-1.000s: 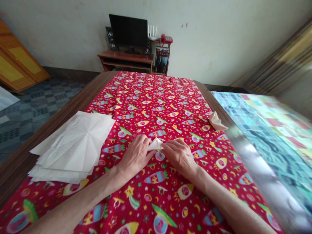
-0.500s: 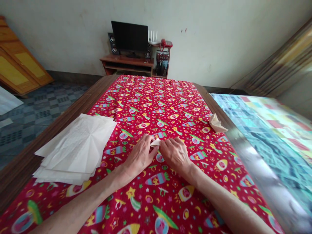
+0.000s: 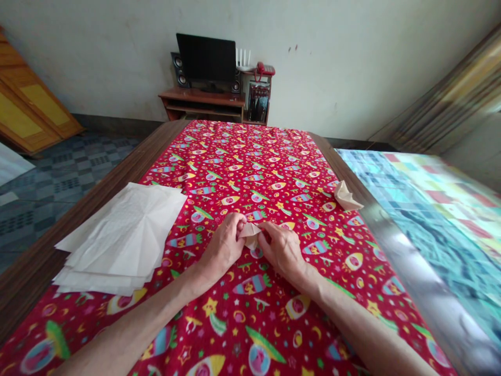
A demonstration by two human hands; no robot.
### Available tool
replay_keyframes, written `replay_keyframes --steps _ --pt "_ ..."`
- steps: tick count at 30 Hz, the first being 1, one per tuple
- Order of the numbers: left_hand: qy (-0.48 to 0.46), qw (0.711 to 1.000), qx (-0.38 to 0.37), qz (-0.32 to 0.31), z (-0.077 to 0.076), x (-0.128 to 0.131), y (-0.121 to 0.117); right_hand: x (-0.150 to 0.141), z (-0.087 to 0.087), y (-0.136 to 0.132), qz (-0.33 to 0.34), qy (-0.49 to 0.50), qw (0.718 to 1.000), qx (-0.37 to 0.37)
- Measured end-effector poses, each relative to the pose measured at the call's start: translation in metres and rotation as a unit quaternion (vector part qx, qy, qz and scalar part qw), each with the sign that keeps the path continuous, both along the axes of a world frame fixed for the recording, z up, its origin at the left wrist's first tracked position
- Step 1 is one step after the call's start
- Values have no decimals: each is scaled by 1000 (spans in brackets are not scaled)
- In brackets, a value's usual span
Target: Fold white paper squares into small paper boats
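A small folded white paper (image 3: 251, 232) is pinched between both my hands just above the red patterned tablecloth (image 3: 250, 167). My left hand (image 3: 224, 247) grips its left side with thumb and fingers. My right hand (image 3: 282, 250) grips its right side. Most of the paper is hidden by my fingers. A stack of flat white paper sheets (image 3: 123, 235) lies to the left of my left hand. A finished folded paper shape (image 3: 346, 196) sits on the cloth at the right edge of the table.
The wooden table (image 3: 97, 193) shows bare along its left edge. A bed with a blue-green patterned cover (image 3: 430, 209) lies to the right. Far back, a low desk (image 3: 203, 99) carries a monitor, speakers and a red telephone.
The flat triangular paper on the cloth has been gathered up between both hands, which have drawn closer together and lifted it slightly.
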State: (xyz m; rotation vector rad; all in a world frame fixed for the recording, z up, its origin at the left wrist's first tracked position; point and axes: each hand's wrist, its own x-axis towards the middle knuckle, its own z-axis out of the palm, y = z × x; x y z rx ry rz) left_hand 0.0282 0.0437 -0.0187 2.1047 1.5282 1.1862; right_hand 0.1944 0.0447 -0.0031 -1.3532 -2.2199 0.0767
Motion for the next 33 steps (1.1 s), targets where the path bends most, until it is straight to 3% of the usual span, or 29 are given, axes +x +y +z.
replay_keyframes --steps 7,13,25,33 --pt "87 995 9 -44 1 -8 -4 10 -5 4 73 -87 991 76" --pt "232 966 59 -98 10 -17 -19 22 -5 5 169 -173 964 115" --pt "295 943 68 -137 14 -24 -28 22 0 10 216 -201 952 80" --pt "307 936 100 -143 14 -25 -31 26 -7 17 278 -108 950 90"
